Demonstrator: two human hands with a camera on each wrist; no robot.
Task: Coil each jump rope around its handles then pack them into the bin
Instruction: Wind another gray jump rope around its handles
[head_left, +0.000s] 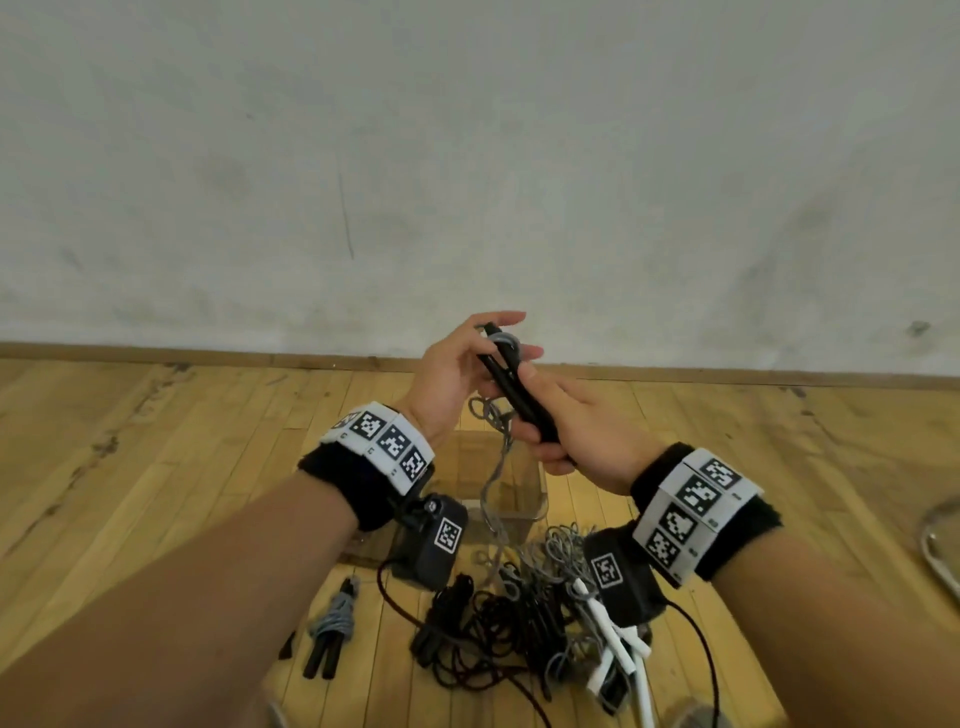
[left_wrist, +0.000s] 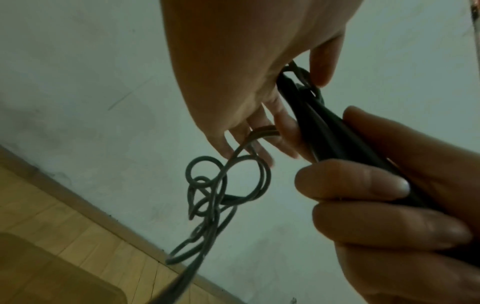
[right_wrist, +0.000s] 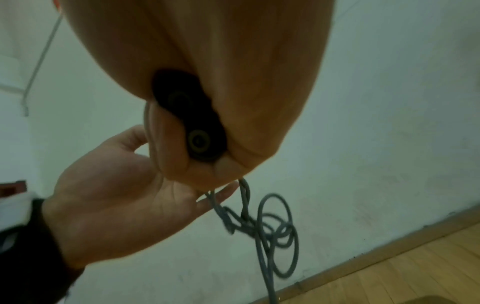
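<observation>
**Tech 1:** Grey cord was the working material. Furthest left, one coiled rope (head_left: 332, 618) lay finished on the wooden floor (head_left: 156, 441), not yet binned. Report the hands.

**Tech 2:** Left hand (head_left: 457, 374) had its fingers mostly extended, with the grey rope (head_left: 498, 467) running between them, apparently to guide a turn onto the handle tops. Whether any finger actually pinched the rope could not be determined. Right hand (head_left: 576, 441) was wrapped tightly around both black handles (head_left: 519, 389), holding them side by side as a winding core.

**Tech 1:** Location of the slack?

**Tech 2:** It hung in kinked loops from the hands toward the clear bin (head_left: 524, 493) on the floor below, and looked likely to snag during winding. Right of it sat the tangled pile (head_left: 519, 623) of uncoiled ropes.

**Tech 1:** Limitations?

**Tech 2:** Bin contents were unclear through the transparent walls. Rope count in the pile was indeterminate. A metal loop (head_left: 940, 551) was cut off at the right edge.
</observation>
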